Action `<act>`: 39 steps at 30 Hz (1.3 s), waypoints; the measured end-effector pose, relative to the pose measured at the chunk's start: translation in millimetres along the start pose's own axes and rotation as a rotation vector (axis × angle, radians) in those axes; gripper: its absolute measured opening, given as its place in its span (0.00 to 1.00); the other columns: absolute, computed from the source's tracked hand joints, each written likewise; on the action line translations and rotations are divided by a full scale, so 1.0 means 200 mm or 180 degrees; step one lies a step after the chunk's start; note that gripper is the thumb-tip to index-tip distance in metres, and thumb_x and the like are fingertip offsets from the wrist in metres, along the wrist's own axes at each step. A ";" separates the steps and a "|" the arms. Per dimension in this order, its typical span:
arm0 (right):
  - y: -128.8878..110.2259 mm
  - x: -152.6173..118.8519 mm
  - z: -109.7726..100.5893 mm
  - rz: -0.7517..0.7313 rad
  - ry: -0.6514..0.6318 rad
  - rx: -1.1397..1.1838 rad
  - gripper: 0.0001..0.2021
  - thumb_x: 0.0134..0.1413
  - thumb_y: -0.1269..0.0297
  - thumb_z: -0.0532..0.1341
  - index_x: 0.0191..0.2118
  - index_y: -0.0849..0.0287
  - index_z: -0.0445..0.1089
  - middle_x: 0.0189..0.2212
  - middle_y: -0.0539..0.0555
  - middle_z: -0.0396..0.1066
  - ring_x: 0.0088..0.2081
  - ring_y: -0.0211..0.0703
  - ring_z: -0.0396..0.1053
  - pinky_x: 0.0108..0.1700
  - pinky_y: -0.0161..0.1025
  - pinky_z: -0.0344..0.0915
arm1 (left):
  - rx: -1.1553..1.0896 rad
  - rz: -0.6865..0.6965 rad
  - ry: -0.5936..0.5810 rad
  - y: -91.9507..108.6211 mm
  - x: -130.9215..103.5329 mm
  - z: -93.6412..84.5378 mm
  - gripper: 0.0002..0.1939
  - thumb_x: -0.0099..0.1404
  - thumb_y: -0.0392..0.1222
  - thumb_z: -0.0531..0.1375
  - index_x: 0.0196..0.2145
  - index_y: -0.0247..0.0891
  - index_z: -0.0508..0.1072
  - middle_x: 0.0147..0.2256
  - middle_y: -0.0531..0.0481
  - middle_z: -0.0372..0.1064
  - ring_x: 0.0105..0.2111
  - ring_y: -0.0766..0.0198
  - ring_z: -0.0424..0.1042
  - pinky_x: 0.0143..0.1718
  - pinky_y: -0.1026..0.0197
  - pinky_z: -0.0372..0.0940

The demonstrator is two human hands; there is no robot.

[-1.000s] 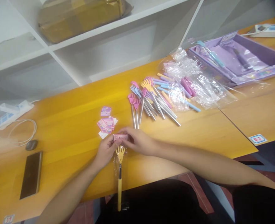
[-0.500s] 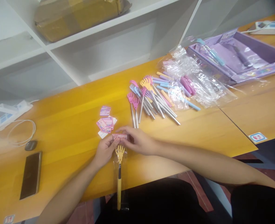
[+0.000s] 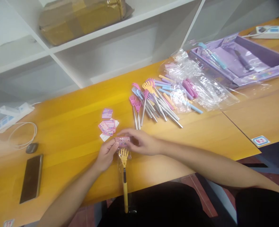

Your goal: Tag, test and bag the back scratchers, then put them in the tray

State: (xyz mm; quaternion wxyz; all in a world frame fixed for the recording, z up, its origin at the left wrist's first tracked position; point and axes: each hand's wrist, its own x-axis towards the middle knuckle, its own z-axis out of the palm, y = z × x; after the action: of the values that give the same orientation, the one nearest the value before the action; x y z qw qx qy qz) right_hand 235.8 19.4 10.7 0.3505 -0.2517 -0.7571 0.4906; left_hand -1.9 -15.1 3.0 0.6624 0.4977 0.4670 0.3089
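Note:
Between my two hands is a pink printed card at the top of a clear plastic bag. My left hand pinches the card's left end with thumb and fingers. My right hand grips its right end, fingers curled behind. Below the card hangs a yellow back scratcher inside the bag, hand-shaped head up, its yellow handle reaching past the table edge. Just beyond my left hand lies a loose pile of pink cards, with a smaller stack of purple cards behind it.
Several metal-stemmed back scratchers lie beyond my right hand, beside coloured handle tubes and clear plastic bags. A purple box stands at the right. At left are a phone, a cable and a power strip. White shelving borders the back.
The card's printed face has tipped more into view. The bagged back scratcher's handle end has swung slightly right. Both hands keep their hold in nearly the same place.

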 end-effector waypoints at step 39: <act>0.05 0.06 -0.01 0.0311 0.1625 0.0580 0.19 0.72 0.61 0.58 0.63 0.55 0.55 0.38 0.48 0.65 0.30 0.35 0.66 0.32 0.33 0.67 | 0.0697 -0.0093 -0.0794 0.03 0.01 -0.02 0.21 0.61 0.53 0.74 0.47 0.39 0.81 0.40 0.45 0.80 0.39 0.55 0.76 0.39 0.58 0.71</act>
State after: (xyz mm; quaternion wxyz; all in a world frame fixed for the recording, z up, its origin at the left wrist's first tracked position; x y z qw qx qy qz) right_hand 229.4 33.4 6.1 0.5271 -0.3708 -0.5839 0.4937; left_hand -4.0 -10.1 8.5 0.6614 0.5946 0.4191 0.1824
